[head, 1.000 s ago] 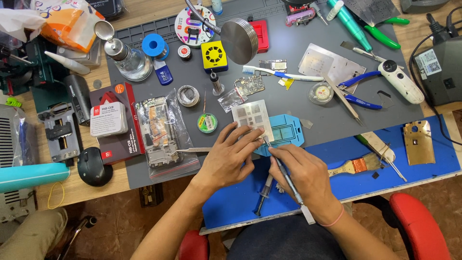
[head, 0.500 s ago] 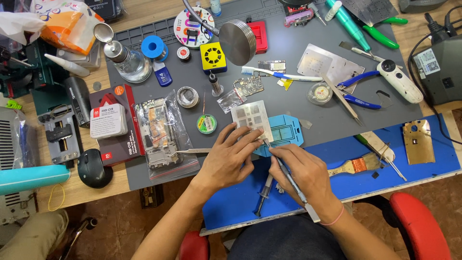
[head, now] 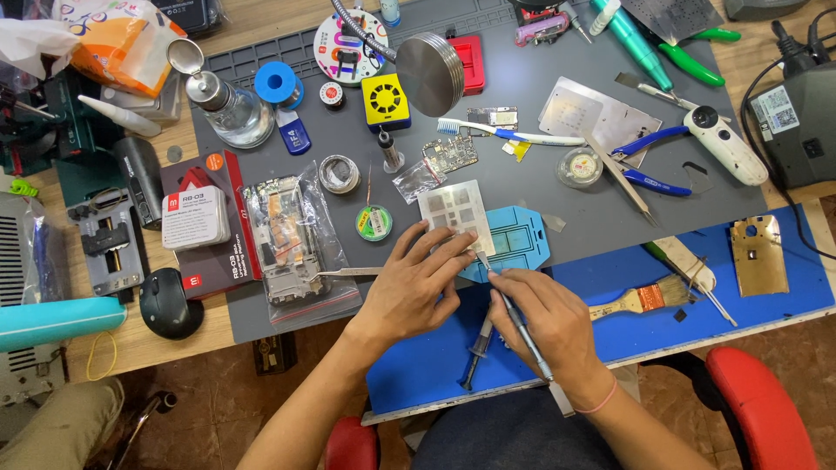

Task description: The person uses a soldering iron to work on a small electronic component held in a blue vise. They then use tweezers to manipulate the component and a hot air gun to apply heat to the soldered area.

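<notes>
While the left hand (head: 416,283) lies flat with its fingers spread, it presses down on a thin metal plate with square holes (head: 455,211), so the plate cannot slide. That plate sits partly on a light blue holder (head: 521,242), which lies right under the fingertips, where the grey mat (head: 488,178) meets the blue mat (head: 766,292) on the tabletop. The right hand (head: 549,324) has its grip closed around a thin metal tool (head: 515,320), held like a pencil. The tip of the tool points up at the edge of the plate, just beside the left fingertips, so both hands work on one small spot. A little syringe (head: 476,350) lies on the blue mat under the right hand, close enough to grab. A paintbrush (head: 644,298) rests off to the right of that hand. Tweezers (head: 350,271) lie just to the left of the left hand, next to a clear bag of parts (head: 292,244). Farther up from both hands sit a toothbrush (head: 505,133) and a round metal lamp head (head: 430,74), which looks down over the work.
</notes>
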